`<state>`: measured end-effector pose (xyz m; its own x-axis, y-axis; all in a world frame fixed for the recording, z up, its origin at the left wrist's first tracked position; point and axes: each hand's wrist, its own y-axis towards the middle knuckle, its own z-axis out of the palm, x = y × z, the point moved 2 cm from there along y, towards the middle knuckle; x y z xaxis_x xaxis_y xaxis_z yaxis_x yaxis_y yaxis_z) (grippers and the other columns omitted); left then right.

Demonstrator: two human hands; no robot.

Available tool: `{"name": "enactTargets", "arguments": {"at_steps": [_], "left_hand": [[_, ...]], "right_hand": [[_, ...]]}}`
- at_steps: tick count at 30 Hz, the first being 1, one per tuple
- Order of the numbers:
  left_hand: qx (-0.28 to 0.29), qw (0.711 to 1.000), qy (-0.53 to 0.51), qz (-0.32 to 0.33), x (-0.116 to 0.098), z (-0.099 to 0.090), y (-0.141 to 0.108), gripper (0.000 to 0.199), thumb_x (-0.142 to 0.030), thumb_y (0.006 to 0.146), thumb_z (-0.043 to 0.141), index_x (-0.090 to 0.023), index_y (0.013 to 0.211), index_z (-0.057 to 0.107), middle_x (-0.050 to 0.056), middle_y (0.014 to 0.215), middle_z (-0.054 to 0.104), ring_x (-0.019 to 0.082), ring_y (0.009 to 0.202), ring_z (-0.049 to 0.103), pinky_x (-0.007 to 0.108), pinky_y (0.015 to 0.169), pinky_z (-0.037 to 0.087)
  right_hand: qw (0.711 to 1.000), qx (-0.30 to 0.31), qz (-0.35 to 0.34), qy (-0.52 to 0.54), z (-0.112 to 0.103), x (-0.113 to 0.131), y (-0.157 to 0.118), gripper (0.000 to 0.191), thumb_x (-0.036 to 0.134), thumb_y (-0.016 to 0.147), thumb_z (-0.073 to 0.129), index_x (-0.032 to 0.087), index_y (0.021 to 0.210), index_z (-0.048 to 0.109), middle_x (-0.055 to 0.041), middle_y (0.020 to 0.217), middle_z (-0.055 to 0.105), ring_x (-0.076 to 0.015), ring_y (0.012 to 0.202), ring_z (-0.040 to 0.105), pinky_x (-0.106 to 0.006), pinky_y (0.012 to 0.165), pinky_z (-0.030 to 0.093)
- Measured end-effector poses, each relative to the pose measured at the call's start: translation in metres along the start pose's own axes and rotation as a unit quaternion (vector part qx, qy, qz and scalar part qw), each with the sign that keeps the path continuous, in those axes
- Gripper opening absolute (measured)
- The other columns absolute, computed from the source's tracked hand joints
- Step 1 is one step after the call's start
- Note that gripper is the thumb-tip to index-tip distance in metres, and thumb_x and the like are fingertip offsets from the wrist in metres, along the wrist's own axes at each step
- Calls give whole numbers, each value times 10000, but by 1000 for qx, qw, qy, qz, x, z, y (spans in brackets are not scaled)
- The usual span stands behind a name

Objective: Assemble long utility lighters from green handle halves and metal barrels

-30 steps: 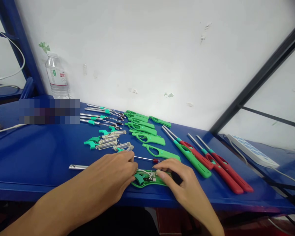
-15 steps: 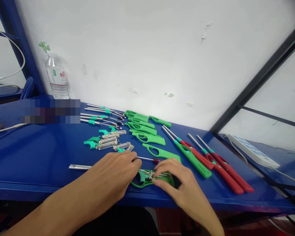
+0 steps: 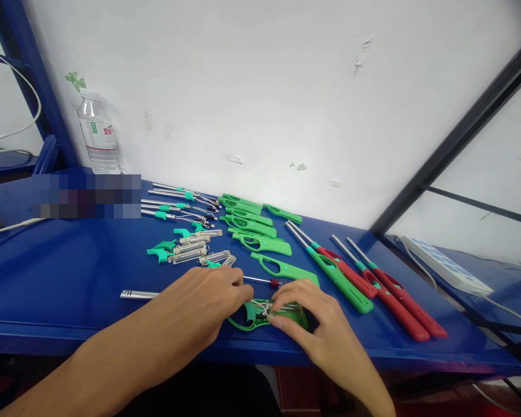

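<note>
At the table's front edge lies an open green lighter shell (image 3: 238,326) with a teal trigger (image 3: 249,313), thin white wires (image 3: 260,306) and a clear fuel tank (image 3: 292,309) in it. My left hand (image 3: 212,295) is closed, its fingertips pinched at the front of the shell; what is between them is hidden. A metal lighter tube (image 3: 139,295) sticks out to the left from behind that hand. My right hand (image 3: 315,313) grips the tank between thumb and fingers at the shell's rear. Just behind both hands rests a screwdriver (image 3: 276,283) with a red handle.
Several green shell halves (image 3: 264,243) lie beyond my hands. Left of them are tubes with wires (image 3: 160,215) and clear tanks with teal triggers (image 3: 189,252). Assembled red lighters (image 3: 399,310) and a green one (image 3: 347,284) lie right. A water bottle (image 3: 98,136) stands by the wall.
Very little differs. My left fingertips have shifted slightly down and right at the front of the shell. The right hand stays on the tank.
</note>
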<state>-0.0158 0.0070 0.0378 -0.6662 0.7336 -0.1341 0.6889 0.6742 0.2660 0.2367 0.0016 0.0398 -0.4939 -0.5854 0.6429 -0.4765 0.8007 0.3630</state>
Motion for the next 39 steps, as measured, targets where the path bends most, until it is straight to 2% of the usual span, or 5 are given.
{"name": "enactTargets", "arguments": {"at_steps": [3, 10, 18, 26, 39], "left_hand": [[-6, 1000, -6, -2, -1, -2, 1, 458, 83, 849, 561, -308, 1087, 579, -3, 1067, 651, 253, 1022, 649, 389, 727, 337], [-4, 1000, 4, -2, 4, 2, -4, 500, 90, 856, 551, -317, 1146, 553, 0, 1075, 628, 255, 1032, 636, 387, 741, 322], [-17, 1000, -6, -2, -3, -4, 2, 466, 113, 828, 499, -290, 1055, 547, 4, 1002, 605, 243, 900, 604, 388, 693, 293], [-14, 1000, -25, 4, -3, -2, -1, 558, 140, 814, 480, -311, 1132, 561, -2, 1056, 608, 218, 836, 571, 379, 685, 286], [7, 998, -59, -8, -4, -4, 2, 560, 146, 853, 506, -324, 1147, 588, -19, 1095, 633, 211, 934, 596, 375, 753, 334]], "right_hand": [[1000, -2, -11, 0, 1, -2, 0, 107, 235, 1049, 772, 288, 974, 716, 26, 1068, 773, -221, 1065, 693, -330, 977, 483], [1000, -4, -19, 4, 1, -1, 0, 107, 227, 1059, 759, 289, 985, 712, 28, 1068, 770, -215, 1062, 691, -329, 975, 479], [1000, -3, -24, 3, 2, -1, -1, 113, 217, 1052, 769, 294, 992, 713, 39, 1075, 770, -204, 1065, 692, -321, 992, 477], [1000, -2, -19, -6, 2, -1, 0, 120, 198, 1037, 780, 286, 985, 717, 34, 1067, 771, -211, 1071, 689, -316, 975, 491], [1000, -4, -24, -1, 2, 0, 0, 136, 203, 1054, 765, 295, 986, 691, 57, 1053, 757, -190, 1044, 677, -304, 965, 469]]}}
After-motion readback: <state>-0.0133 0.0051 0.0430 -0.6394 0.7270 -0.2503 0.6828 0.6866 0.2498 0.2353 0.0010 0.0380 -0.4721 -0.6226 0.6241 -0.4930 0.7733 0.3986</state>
